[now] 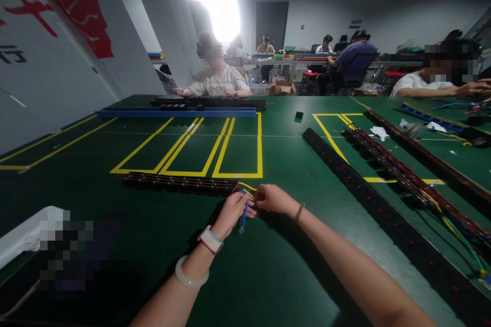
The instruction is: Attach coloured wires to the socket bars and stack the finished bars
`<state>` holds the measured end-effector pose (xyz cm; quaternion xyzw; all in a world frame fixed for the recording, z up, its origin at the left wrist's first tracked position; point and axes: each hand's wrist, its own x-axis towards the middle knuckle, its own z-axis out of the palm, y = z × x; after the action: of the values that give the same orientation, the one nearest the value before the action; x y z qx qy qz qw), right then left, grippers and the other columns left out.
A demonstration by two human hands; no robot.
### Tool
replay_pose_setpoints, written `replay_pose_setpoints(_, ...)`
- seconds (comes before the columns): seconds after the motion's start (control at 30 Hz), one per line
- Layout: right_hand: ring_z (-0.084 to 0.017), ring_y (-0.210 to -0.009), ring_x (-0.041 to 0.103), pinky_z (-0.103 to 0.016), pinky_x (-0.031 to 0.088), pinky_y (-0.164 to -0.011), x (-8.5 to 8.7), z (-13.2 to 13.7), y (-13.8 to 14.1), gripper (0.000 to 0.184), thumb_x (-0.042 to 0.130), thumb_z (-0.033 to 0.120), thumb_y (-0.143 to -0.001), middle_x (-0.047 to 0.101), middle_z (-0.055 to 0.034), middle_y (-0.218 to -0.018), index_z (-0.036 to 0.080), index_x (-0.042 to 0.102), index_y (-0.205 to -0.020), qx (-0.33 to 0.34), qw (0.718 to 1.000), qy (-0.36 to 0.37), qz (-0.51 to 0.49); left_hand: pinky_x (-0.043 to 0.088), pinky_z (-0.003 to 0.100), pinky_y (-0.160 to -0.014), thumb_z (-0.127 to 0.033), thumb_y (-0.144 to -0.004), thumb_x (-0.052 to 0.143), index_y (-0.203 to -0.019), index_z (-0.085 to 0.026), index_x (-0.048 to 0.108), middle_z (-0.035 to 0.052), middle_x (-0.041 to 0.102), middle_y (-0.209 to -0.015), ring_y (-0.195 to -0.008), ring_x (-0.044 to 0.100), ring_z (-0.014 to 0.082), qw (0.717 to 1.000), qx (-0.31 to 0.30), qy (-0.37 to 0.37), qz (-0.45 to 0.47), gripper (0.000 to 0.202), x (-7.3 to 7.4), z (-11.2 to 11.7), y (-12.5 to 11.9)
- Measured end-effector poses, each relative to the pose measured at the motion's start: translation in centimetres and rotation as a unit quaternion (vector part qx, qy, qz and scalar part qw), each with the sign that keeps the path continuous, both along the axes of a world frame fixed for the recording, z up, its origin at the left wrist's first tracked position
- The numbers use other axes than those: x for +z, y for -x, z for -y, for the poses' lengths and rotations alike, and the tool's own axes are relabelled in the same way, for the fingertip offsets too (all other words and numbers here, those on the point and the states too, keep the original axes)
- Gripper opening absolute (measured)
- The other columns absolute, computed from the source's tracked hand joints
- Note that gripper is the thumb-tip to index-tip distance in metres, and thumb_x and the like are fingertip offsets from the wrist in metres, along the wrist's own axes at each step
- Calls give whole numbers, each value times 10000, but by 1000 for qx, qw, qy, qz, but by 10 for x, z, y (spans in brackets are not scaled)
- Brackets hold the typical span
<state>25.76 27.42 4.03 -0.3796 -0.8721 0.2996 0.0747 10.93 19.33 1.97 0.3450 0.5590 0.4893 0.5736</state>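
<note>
A long dark strip with metal rails (pixel 180 182) lies on the green table, and short wires come out of its right end. My left hand (pixel 235 209) is closed on these wires just past that end. Out of its fingers hangs a blue wire (pixel 244 214) with a ring terminal (pixel 241 230) at its tip. My right hand (pixel 274 198) is pinched at the yellow wire (pixel 247 185), close against the left fingertips. A bit of red wire also shows by the strip's end. The fingertips partly hide the wire ends.
A long black socket strip (pixel 356 184) runs diagonally at the right, beside strips with bundled wires (pixel 406 179). A blue channel (pixel 176 112) lies across the far side. Yellow tape (pixel 261 148) marks the table (pixel 284 153). Co-workers sit opposite and at the right.
</note>
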Motion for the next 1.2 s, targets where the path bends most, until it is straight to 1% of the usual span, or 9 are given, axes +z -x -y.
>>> replay_pose_setpoints(0.13, -138, -775, 625, -192, 408, -613, 7, 6, -1, 256, 521, 86, -773, 685, -56, -906, 149, 613, -1004, -42, 998, -42, -10, 536, 276, -601, -266, -891, 497, -913, -105, 555, 55, 635, -728, -613, 663, 147, 999, -5, 12, 33, 172, 2, 0, 1)
replay_pose_setpoints(0.23, -152, -867, 632, -208, 437, -706, 13, 18, 2, 282, 436, 48, -829, 664, -79, -983, 165, 619, -1009, -44, 992, -108, 39, 534, 300, -709, -304, -906, 480, -983, -108, 574, 96, 675, -830, -733, 674, 159, 997, -20, 10, 71, 230, 3, 0, 0)
replay_pose_setpoints(0.4, -199, -776, 651, -285, 493, -639, 14, 52, 14, 326, 370, 63, -890, 614, -161, -1021, 101, 526, -1173, -27, 963, -216, 160, 505, 278, -771, -367, -894, 503, -1013, -135, 608, 105, 685, -1002, -876, 651, 167, 995, -12, -3, 95, 282, 2, 1, -5)
replay_pose_setpoints(0.6, -257, -852, 624, -350, 511, -659, 3, 80, 26, 371, 386, 49, -873, 597, -230, -1036, 9, 483, -1228, -14, 942, -284, 180, 460, 264, -859, -297, -880, 540, -1010, -130, 625, 101, 677, -1034, -942, 625, 157, 992, -6, 1, 125, 228, -1, 4, -7)
replay_pose_setpoints(0.77, -276, -961, 549, -390, 477, -783, 1, 89, 28, 405, 511, 117, -830, 561, -226, -1138, 39, 511, -1228, 1, 947, -286, 148, 463, 234, -724, -304, -822, 615, -880, -118, 613, 58, 667, -831, -776, 624, 134, 991, 14, 22, 128, 195, -4, 4, -7)
replay_pose_setpoints(0.87, -259, -963, 529, -375, 455, -809, 17, 86, 21, 409, 543, 195, -831, 552, -195, -1153, 70, 523, -1220, 13, 958, -262, 118, 433, 199, -617, -285, -791, 644, -809, -122, 577, 13, 623, -732, -654, 586, 98, 987, 20, 28, 155, 177, -5, 3, -6)
replay_pose_setpoints(0.97, -237, -923, 544, -352, 441, -787, 40, 77, 10, 265, 482, 270, -886, 598, -135, -1031, 136, 603, -1080, 2, 966, -237, 102, 404, 178, -563, -250, -787, 638, -779, -128, 563, -3, 603, -706, -606, 556, 77, 984, 14, 29, 175, 143, -3, 2, -6)
replay_pose_setpoints(1.07, -232, -872, 576, -341, 431, -766, 55, 70, 2, 268, 512, 378, -878, 631, -112, -908, 157, 639, -962, -2, 968, -219, 125, 422, 191, -591, -275, -802, 621, -787, -132, 568, 7, 614, -722, -646, 574, 94, 986, 9, 21, 166, 153, -4, 2, -5)
replay_pose_setpoints(1.2, -247, -862, 611, -339, 442, -755, 49, 69, 2, 343, 621, 389, -799, 660, -127, -904, 138, 633, -1031, 21, 966, -198, 166, 454, 228, -692, -340, -807, 622, -835, -138, 575, 21, 635, -778, -735, 606, 120, 989, -5, 9, 150, 210, -8, 2, -4)
